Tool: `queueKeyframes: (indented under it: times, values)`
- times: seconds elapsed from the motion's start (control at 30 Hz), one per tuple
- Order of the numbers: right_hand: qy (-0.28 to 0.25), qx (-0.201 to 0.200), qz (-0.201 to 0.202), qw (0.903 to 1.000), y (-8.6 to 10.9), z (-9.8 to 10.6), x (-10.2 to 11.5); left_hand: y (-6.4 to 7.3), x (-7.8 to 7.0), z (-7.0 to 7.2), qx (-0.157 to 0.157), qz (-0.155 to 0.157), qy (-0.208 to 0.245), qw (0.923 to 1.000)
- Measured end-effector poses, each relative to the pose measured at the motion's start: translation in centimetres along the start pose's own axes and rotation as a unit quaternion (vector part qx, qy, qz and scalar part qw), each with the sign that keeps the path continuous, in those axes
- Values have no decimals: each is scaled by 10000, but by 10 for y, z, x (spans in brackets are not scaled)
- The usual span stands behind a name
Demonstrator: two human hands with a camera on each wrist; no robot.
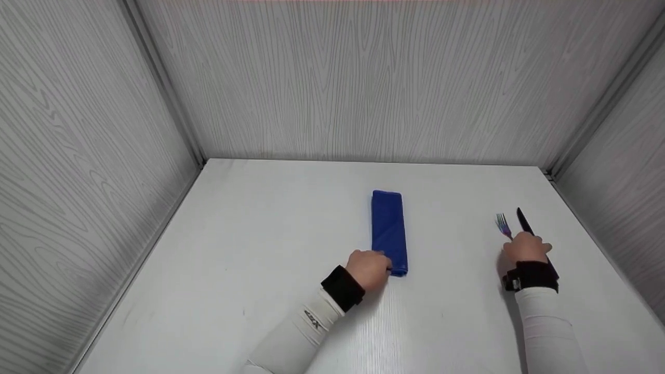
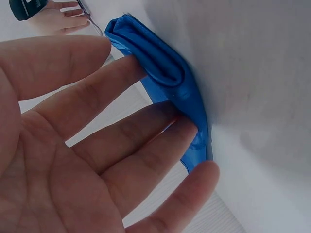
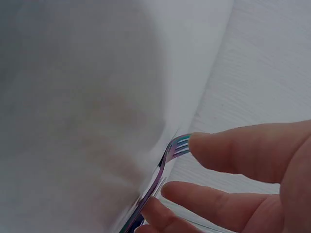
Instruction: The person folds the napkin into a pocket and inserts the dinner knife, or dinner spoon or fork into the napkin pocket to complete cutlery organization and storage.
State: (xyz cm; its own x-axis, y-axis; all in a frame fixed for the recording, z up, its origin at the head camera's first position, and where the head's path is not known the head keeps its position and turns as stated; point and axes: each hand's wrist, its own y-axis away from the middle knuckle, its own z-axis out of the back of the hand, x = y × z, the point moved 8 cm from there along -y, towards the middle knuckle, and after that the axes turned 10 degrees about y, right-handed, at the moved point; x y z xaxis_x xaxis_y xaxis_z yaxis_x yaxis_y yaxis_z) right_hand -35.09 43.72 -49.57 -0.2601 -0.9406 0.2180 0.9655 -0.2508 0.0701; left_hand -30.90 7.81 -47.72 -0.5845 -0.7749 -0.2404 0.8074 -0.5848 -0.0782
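Note:
A folded blue cloth napkin (image 1: 388, 228) lies lengthwise on the white table. At its near end is my left hand (image 1: 368, 270). In the left wrist view, the fairly straight fingers touch the side of the rolled napkin (image 2: 160, 63), and the thumb lies close to its end without closing round it. My right hand (image 1: 524, 248) is low over a rainbow-coloured fork (image 1: 503, 224) and a dark knife (image 1: 523, 221). The right wrist view shows its thumb and fingers extended and spread beside the fork (image 3: 160, 174). The hand hides the middle of both pieces of cutlery.
White table surface (image 1: 260, 223) stretches left of the napkin and between the two hands. Grey wood-grain panels stand at the back (image 1: 358, 78), on the left (image 1: 67, 156) and on the right (image 1: 623, 171).

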Motion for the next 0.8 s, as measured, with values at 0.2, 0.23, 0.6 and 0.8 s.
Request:
queueKeyframes:
  times: [0.2,0.23,0.6,0.8]
  values:
    - [-509,50,-111,9986,10,0,-3,0,2,-2,81,-7,89,9999]
    - [-544,72,-62,9985,11,0,-1,0,2,-2,70,-24,93,9999]
    - [-390,22,125,9992,11,7,6,1,0,0,19,-62,103,9999]
    - [-363,277,148,9988,7,3,1,1,0,0,-11,-23,68,10000]
